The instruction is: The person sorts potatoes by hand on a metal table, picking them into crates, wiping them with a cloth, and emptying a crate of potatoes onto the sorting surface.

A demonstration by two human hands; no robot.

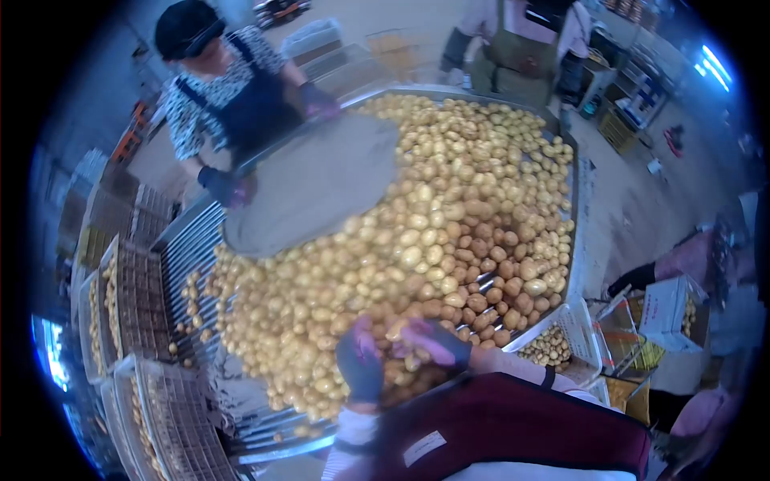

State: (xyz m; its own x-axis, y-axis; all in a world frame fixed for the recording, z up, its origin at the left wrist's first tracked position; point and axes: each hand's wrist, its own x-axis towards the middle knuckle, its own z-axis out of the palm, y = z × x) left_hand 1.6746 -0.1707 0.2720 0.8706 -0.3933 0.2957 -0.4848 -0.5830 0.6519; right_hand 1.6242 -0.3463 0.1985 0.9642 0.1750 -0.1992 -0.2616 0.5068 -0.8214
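Pale yellow and brown potatoes [377, 264] lie in a large heap on a metal sorting table [576, 232]. Both my hands wear grey gloves with pink-purple fingers and are at the near side of the heap. My left hand [359, 365] is cupped among the potatoes, its fingers loosely apart, with nothing visible in them. Just right of it, my right hand [433, 342] reaches in from the side, its fingers closed around a light potato [396, 329]. Blur softens the fingertips of both hands.
Across the table, a person [249, 104] in gloves tips a large grey tub [321, 184] over the heap. Another person [517, 48] stands at the far edge. Crates [140, 301] with potatoes line the left; a white basket [589, 345] stands right. Slatted rollers [188, 276] show at left.
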